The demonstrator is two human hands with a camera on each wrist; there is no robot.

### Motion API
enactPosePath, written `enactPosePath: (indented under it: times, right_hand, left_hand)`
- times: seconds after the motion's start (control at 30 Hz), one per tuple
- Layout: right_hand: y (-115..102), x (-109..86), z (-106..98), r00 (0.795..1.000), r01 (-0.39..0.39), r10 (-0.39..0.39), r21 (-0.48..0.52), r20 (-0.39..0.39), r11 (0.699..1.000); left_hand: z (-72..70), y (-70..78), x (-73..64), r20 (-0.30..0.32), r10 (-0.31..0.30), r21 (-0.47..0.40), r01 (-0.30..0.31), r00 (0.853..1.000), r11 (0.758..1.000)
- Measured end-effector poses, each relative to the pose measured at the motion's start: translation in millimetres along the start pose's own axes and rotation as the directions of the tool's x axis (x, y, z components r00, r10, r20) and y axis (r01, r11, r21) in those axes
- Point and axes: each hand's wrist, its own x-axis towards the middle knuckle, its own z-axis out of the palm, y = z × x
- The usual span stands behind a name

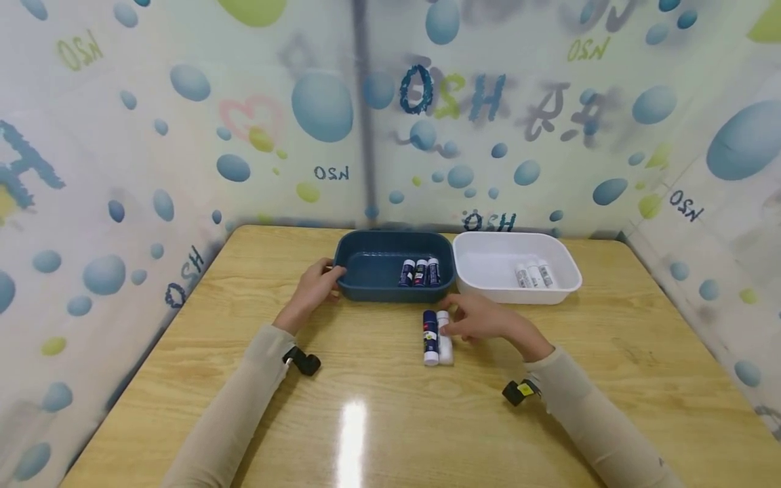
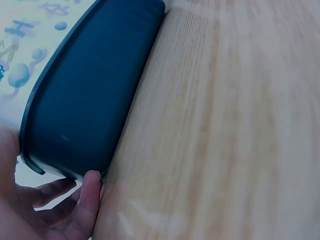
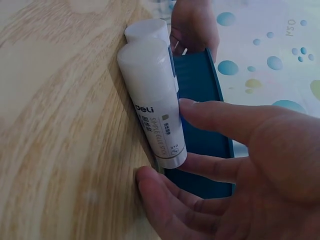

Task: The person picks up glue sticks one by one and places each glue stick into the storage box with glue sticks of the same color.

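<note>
A navy glue stick [image 1: 430, 339] and a white glue stick [image 3: 155, 112] lie side by side on the table. My right hand [image 1: 482, 317] is at the white one, its thumb tip right at the barrel and its other fingers spread loosely near the end. My left hand [image 1: 314, 291] holds the left end of the dark blue bin [image 1: 390, 294], thumb at the rim and fingers against the outer end wall [image 2: 75, 170]. Three navy glue sticks [image 1: 420, 273] lie in the right part of that bin.
A white bin [image 1: 518, 296] stands right beside the blue one, with three white glue sticks [image 1: 533, 275] inside. Both are at the back of the wooden table [image 1: 390, 420], close to a patterned wall [image 1: 525, 149].
</note>
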Motion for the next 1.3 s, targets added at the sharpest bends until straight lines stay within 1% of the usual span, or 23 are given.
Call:
enactPosePath:
  times: [0.17, 0.47, 0.8, 0.93, 1.03, 1.3]
  right_hand:
    - [0.8, -0.1, 2.1, 1.000, -0.024, 0.024, 0.019, 0.005, 1.000]
    - [0.7, -3.7, 2.3, 0.998, -0.068, 0.068, 0.042, 0.007, 0.997]
    - [-3.0, -3.8, 0.8, 0.998, -0.063, 0.064, 0.026, -0.004, 0.998]
    - [-3.7, -3.3, 1.0, 0.998, -0.061, 0.061, 0.024, 0.000, 0.998]
    - [-3.8, -3.3, 0.6, 0.998, -0.058, 0.058, 0.035, 0.005, 0.998]
    - [-2.1, -1.9, 0.1, 0.998, -0.057, 0.056, 0.065, 0.019, 0.996]
  left_hand:
    - [1.0, -0.2, 0.2, 0.007, 0.017, 0.006, -0.017, 1.000, 1.000]
    - [6.3, 1.3, 0.4, 0.003, -0.001, -0.008, 0.001, 1.000, 1.000]
    - [5.9, 3.1, 1.0, -0.019, 0.009, -0.005, -0.009, 1.000, 1.000]
    - [4.7, 2.2, 0.4, -0.018, -0.002, -0.004, 0.002, 1.000, 1.000]
    - [4.1, 1.5, 0.1, -0.018, -0.011, -0.005, 0.011, 1.000, 1.000]
    - [2.5, 1.9, -0.6, -0.020, -0.010, -0.009, 0.010, 1.000, 1.000]
